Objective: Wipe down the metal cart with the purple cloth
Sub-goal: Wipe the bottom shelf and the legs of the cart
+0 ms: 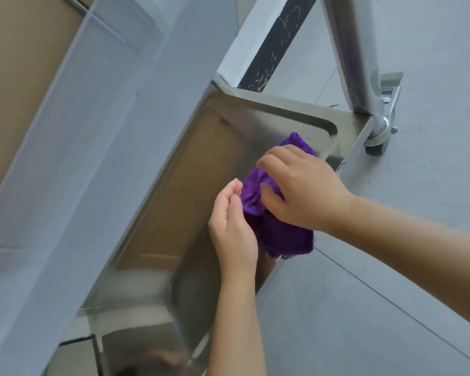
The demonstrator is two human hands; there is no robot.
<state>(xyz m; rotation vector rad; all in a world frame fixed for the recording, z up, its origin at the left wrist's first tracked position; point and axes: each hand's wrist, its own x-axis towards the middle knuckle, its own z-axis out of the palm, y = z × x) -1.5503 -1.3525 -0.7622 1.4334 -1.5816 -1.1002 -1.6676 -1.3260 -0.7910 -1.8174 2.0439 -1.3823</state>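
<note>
The purple cloth [278,229] lies bunched up on the low shelf [190,185] of the metal cart [291,112], close to the shelf's right edge and nearer its far corner than its near one. One end of the cloth hangs a little over that right edge.

The right hand [304,191] sits on top of the cloth with its fingers curled down into the folds, so it is holding the cloth. The left hand [232,221] is just beside the cloth on its left side. Its fingers are loosely bent and it touches the cloth's edge, but it does not seem to be gripping it. It looks like the person is bunching or fixing the cloth for a wipe.

The job looks to be in the middle. The shelf is shiny and has no big marks that can be seen. A few small dark specks sit near the far right corner, just past the cloth, so that spot probably needs a wipe. The near end of the shelf, the upright pole [356,50] and the part by the wheel [376,143] show no sign of being wiped or not, so it is hard to tell how much is left.

No words, labels or brand names can be seen on the cart, the cloth or the grey floor [391,294].
</note>
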